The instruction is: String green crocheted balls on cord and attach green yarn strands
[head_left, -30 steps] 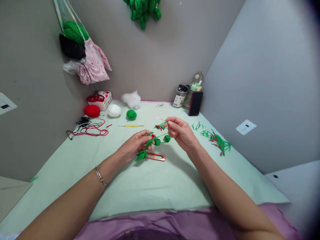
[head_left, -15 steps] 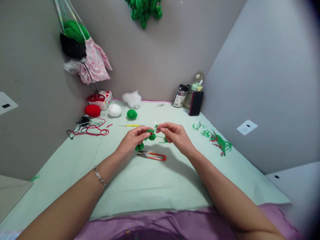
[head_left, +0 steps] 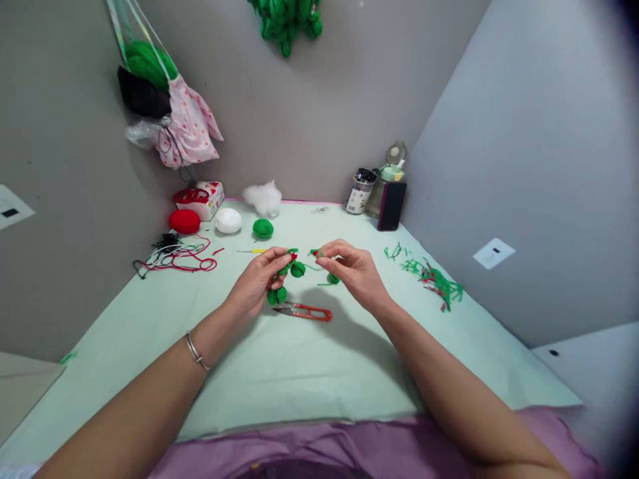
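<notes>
Between the thumb and fingers of my left hand (head_left: 255, 278) is a green and red crochet piece (head_left: 293, 255). A round green crochet ball (head_left: 298, 269) dangles from it, and more green balls (head_left: 276, 295) hang below the palm. My right hand (head_left: 358, 271) pinches a smaller green and red crochet piece (head_left: 315, 253), level with the first and apart from it. Another green ball (head_left: 333, 279) shows under the right fingers, with green yarn beside it. On the table just below both hands lie orange-handled thread snips (head_left: 312, 312). A yellow-handled crochet hook (head_left: 258, 251) is partly hidden behind my left hand.
Balls of red (head_left: 184, 221), white (head_left: 228, 221) and green yarn (head_left: 263, 229) sit at the back left, near white stuffing (head_left: 264, 199) and tangled yarn (head_left: 192, 259). Green and red yarn scraps (head_left: 433, 280) lie right. A phone (head_left: 392, 206) leans against a bottle (head_left: 394, 171).
The two hands have drawn slightly apart. The left piece has turned so its red part shows, and a red and green piece now shows at my right fingertips.
</notes>
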### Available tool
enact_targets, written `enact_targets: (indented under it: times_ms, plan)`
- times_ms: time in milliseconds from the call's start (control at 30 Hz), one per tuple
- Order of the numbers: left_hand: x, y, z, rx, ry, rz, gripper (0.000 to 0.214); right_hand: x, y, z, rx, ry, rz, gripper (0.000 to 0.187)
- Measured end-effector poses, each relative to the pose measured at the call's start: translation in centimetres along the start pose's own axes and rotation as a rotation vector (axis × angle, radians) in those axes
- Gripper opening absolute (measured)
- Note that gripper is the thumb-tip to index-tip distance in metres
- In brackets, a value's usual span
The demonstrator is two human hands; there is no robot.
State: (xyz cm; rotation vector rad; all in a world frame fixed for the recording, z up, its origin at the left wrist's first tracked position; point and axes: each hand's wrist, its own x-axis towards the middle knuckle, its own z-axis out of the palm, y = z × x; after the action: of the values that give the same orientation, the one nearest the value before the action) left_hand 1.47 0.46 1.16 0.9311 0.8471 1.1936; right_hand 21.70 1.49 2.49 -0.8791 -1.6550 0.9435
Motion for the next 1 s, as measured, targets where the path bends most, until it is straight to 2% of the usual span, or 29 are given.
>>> enact_targets:
  times_ms: [200, 433, 700, 1000]
  plan:
    - [-0.14, 0.10, 0.13, -0.022, -0.013, -0.023, 0.038, -0.34, 0.18, 0.18, -0.233, -0.077, -0.118, 0.012]
    - [-0.23, 0.00, 0.14, -0.042, -0.025, -0.040, 0.037, -0.47, 0.38, 0.28, -0.419, -0.075, -0.188, 0.011]
    - [-0.19, -0.10, 0.09, -0.055, -0.067, -0.073, 0.032, -0.48, 0.20, 0.27, -0.417, -0.088, -0.197, 0.010]
    - [-0.11, 0.12, -0.36, -0.074, -0.235, -0.128, 0.025, -0.45, -0.18, 0.24, -0.234, -0.141, -0.162, 0.011]
